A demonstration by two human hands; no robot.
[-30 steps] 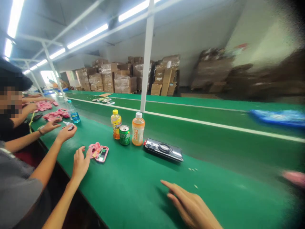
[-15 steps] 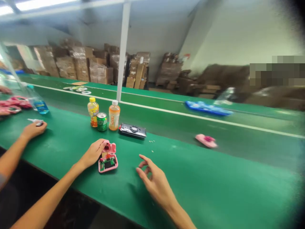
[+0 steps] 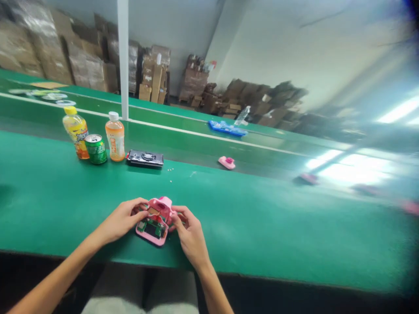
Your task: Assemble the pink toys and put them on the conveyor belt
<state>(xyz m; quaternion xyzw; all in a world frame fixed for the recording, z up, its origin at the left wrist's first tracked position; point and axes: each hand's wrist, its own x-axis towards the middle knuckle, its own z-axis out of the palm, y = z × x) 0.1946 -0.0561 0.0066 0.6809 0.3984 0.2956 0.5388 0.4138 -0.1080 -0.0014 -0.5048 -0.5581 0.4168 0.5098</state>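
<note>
An opened pink toy camera (image 3: pixel 152 238) lies on the green table in front of me, its two shell halves apart. A green circuit board and a dark rectangular part show inside the lower half. My left hand (image 3: pixel 122 220) pinches the left side of the raised half (image 3: pixel 163 203) between thumb and fingers. My right hand (image 3: pixel 189 233) grips the right edge of that same half, which tilts up over the board. Some fingertips are hidden behind the shell.
Behind stand a yellow-capped bottle (image 3: pixel 76 133), a green can (image 3: pixel 96 149), an orange drink bottle (image 3: pixel 115 138) and a black device (image 3: pixel 145 158). Tiny white bits (image 3: pixel 170 169) lie nearby. On the conveyor (image 3: pixel 183 150) are another pink toy camera (image 3: pixel 227 162) and a blue tray (image 3: pixel 227 128).
My right hand has come in from the right and taken hold of the shell's raised half, which is now tilted upward. The view has swung right; the co-worker's hand has left the picture.
</note>
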